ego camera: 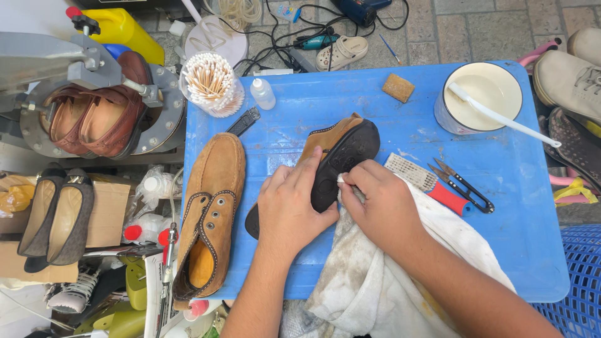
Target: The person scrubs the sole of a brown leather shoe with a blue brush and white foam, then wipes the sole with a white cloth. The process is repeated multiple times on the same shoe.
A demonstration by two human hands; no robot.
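A tan suede shoe (341,147) lies tilted on its side on the blue table (375,119), its black sole facing me. My left hand (288,206) grips it across the sole and upper. My right hand (382,203) pinches a small white swab or cloth tip against the sole's edge. A stained white cloth (369,281) hangs under my right wrist toward me. The matching tan shoe (210,213) rests upright at the table's left side.
On the table stand a cup of cotton swabs (210,81), a small white bottle (262,94), a sponge block (398,87), a white bucket with a stick (479,97), black snips (463,188) and a red-handled brush (426,181). Shoes and a metal shoe press (94,100) crowd the left.
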